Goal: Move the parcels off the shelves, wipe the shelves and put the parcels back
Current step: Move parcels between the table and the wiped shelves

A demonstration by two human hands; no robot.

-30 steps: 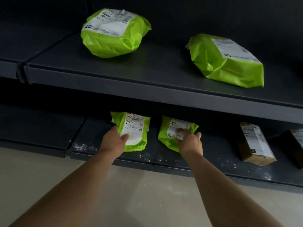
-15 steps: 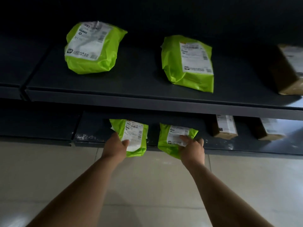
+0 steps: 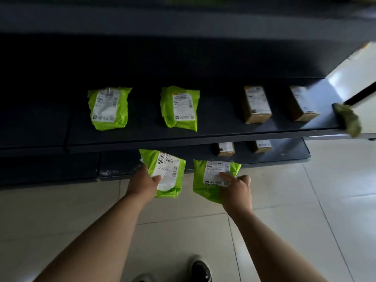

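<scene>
Four parcels (image 3: 109, 110), one duster (image 3: 348, 121) occupy the shelf (image 3: 213, 132).

A green parcel (image 3: 165, 174) per hand.

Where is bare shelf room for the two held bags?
Middle shelf: gap between second green bag and first box; also left of first green bag. Bottom shelf: bare at left. Crowded at right: second box, mop.

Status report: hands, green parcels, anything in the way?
Left hand grips left green parcel; right hand grips right green parcel. Both held in front of bottom shelf. Two brown boxes on it.
</scene>
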